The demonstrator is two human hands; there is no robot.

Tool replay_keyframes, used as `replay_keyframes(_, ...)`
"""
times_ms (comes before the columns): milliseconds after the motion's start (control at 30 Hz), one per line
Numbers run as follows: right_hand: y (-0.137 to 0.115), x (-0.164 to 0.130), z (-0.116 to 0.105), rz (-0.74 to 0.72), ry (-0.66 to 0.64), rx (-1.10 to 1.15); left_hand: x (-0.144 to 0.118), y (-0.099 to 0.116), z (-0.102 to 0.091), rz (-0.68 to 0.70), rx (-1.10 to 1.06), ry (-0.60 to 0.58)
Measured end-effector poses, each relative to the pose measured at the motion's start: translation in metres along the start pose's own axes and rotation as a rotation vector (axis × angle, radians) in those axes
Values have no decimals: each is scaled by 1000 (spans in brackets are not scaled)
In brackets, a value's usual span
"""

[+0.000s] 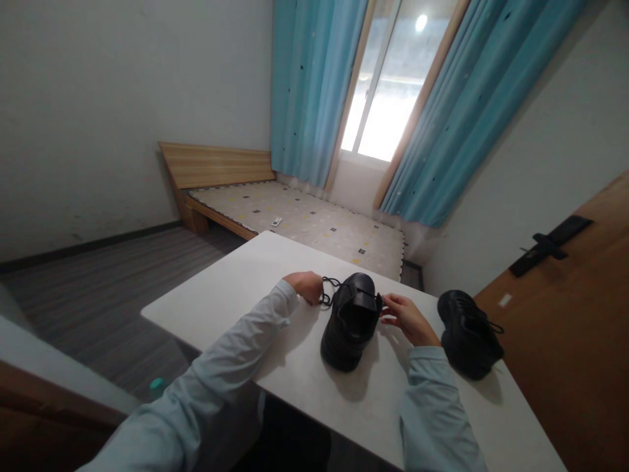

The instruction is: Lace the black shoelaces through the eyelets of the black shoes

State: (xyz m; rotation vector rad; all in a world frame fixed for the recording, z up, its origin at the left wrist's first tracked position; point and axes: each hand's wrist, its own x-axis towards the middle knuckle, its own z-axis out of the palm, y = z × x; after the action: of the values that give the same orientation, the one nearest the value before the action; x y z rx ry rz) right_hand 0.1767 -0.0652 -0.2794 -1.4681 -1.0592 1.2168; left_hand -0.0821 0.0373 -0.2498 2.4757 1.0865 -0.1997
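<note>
black shoe (pixel 350 321), white table (pixel 230 295), blue curtains (pixel 314 85)

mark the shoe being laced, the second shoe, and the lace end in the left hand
Laced shoe (pixel 350 324), head view, on its black upper.
Second shoe (pixel 468 334), head view, on its upper, right of the first.
Lace end (pixel 328 286), head view, on the loop beside the left hand (pixel 307 286).

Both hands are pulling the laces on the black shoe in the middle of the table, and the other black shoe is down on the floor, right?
Not quite. The other black shoe is not on the floor; it sits on the white table, to the right. The rest holds: in the head view the left hand and right hand hold the laces of the middle black shoe.
</note>
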Motion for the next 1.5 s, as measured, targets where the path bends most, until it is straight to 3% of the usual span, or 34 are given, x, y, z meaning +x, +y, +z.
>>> replay_keyframes(233, -3, -1, 1, -24, 51, -20, 5, -5, -7, 6, -104, 472)
replay_keyframes(333, -3, 0, 2, -67, 75, -44, 7, -1, -7, 37, -181, 534)
replay_keyframes(533, -4, 2, 6, -167, 150, -80, 13, 8, -5, 228, -456, 664)
replay_keyframes(700, -6, 1, 7, -184, 144, -85, 25, 25, -1, 407, -751, 591)
replay_keyframes(967, -4, 0, 7, -96, 91, -87, 41, 62, 11, 510, -506, 437)
replay_keyframes(1100, -2, 2, 8, -59, 96, -79, 47, 61, 19, 557, -520, 386)
replay_keyframes(1500, -2, 2, 6, 14, 102, -81, 51, 52, 24, 571, -528, 391)
